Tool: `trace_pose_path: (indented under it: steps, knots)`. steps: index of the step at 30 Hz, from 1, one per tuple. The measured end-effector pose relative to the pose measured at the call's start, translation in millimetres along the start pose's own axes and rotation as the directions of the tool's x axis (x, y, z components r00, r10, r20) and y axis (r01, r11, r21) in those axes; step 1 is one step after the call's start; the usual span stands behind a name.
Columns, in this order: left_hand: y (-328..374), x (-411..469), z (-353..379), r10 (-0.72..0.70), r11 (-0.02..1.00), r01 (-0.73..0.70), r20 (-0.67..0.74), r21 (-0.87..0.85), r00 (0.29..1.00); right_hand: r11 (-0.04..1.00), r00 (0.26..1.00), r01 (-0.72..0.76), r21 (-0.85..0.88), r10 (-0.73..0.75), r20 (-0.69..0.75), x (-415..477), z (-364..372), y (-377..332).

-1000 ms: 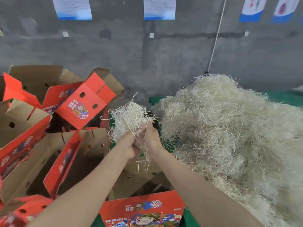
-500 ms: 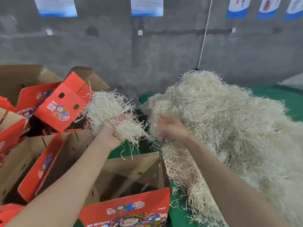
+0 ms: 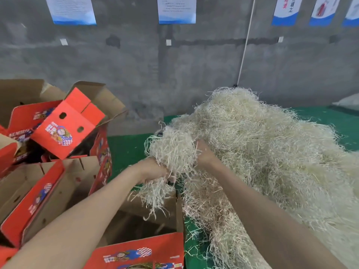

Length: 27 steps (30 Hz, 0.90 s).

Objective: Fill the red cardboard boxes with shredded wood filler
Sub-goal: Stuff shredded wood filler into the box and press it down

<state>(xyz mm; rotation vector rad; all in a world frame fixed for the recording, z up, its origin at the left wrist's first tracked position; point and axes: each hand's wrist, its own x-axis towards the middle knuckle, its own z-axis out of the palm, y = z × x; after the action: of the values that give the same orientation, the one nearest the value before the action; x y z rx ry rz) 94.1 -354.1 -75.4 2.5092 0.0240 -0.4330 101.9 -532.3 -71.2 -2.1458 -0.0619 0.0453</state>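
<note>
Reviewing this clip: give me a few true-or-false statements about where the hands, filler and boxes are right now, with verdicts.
1. The left hand and the right hand both hold a clump of filler. True.
2. The filler pile rests on a green surface. True.
3. The pile lies left of the red boxes. False: it lies to their right.
4. The open box under the hands is heaped full. False: its brown inside shows mostly bare, and only loose strands hang over it.

I see cream wood shreds [image 3: 174,150] in the grip, red cartoon-printed boxes [image 3: 64,125] left of it, green mat [image 3: 126,150] beneath.
</note>
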Motion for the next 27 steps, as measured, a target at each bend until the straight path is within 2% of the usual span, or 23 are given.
trace_pose_path:
  steps: [1,3,5,6,8,10,11,13,14,15,16,17,18,20,21,23,25,26,27]
  knots:
    - [2.8,0.6,-1.4,0.005,0.999,-0.008,-0.066,-0.052,0.998,1.000,0.999,0.007,-0.027,-0.006,0.033,2.8,-7.3,4.7]
    - [2.8,4.2,-14.4,-0.065,0.955,-0.014,-0.255,-0.296,0.965,0.999,0.994,-0.031,-0.015,0.033,0.100,5.1,-21.7,24.6]
    - [-7.7,9.4,-37.0,-0.217,0.809,-0.044,-0.367,-0.587,0.905,0.992,0.985,-0.129,-0.011,0.130,0.115,3.5,-34.4,56.0]
    - [-15.9,12.3,-46.8,-0.272,0.750,-0.057,-0.385,-0.659,0.882,0.979,0.973,-0.192,-0.071,0.199,0.115,1.3,-38.3,73.4]
    - [-27.6,14.5,-57.6,-0.334,0.734,-0.005,-0.368,-0.679,0.868,0.909,0.924,-0.283,-0.306,0.344,0.166,-5.6,-41.8,95.1]
    - [-28.8,12.3,-53.3,-0.331,0.787,0.042,-0.362,-0.616,0.871,0.873,0.901,-0.259,-0.413,0.372,0.222,-4.0,-38.7,99.6]
    - [-25.8,8.8,-47.9,-0.321,0.809,0.057,-0.359,-0.585,0.876,0.890,0.927,-0.222,-0.399,0.319,0.196,-0.8,-38.0,92.7]
    - [-17.8,2.5,-36.1,-0.287,0.833,0.063,-0.333,-0.549,0.898,0.909,0.998,-0.042,-0.416,0.061,0.033,-0.3,-37.7,60.4]
    - [-14.2,-1.7,-31.0,-0.265,0.854,0.069,-0.316,-0.516,0.911,0.923,0.997,0.061,-0.381,-0.076,-0.023,-1.2,-38.0,41.9]
    - [-12.8,-6.6,-28.1,-0.240,0.885,0.079,-0.305,-0.459,0.922,0.952,0.982,0.167,-0.256,-0.184,-0.043,-4.1,-37.7,22.1]
    - [-12.6,-12.1,-26.7,-0.202,0.930,0.090,-0.292,-0.357,0.935,0.969,0.970,0.241,-0.044,-0.242,-0.019,-11.1,-35.9,1.5]
    - [-12.4,-22.0,-27.8,-0.145,0.973,0.090,-0.261,-0.212,0.954,0.946,0.961,0.253,0.201,-0.269,0.059,-19.4,-33.1,-17.7]
    - [-12.6,-29.7,-27.7,-0.083,0.997,0.083,-0.221,-0.012,0.972,0.910,0.945,0.214,0.355,-0.285,0.162,-26.6,-28.8,-33.1]
    - [-11.4,-45.4,-25.6,0.031,0.919,0.025,-0.136,0.393,0.990,0.907,0.881,0.162,0.389,-0.311,0.356,-41.5,-13.3,-50.4]
    - [-11.1,-52.4,-24.6,0.065,0.863,0.006,-0.123,0.506,0.990,0.922,0.856,0.140,0.360,-0.295,0.424,-46.9,-2.2,-53.2]
    - [-17.7,-56.7,-22.4,0.108,0.778,-0.031,-0.085,0.628,0.990,0.946,0.857,0.042,0.323,-0.200,0.476,-52.8,23.3,-49.7]
    - [-36.0,-62.0,-26.5,0.136,0.816,-0.111,-0.003,0.567,0.991,0.936,0.882,-0.049,0.350,-0.124,0.454,-53.8,48.6,-38.3]
    - [-50.5,-62.1,-29.3,0.152,0.892,-0.154,0.038,0.425,0.988,0.934,0.903,-0.089,0.346,-0.071,0.423,-54.3,58.4,-33.9]
    - [-65.2,-64.2,-33.2,0.166,0.961,-0.184,0.101,0.207,0.981,0.931,0.921,-0.136,0.338,-0.007,0.390,-53.4,66.8,-28.1]
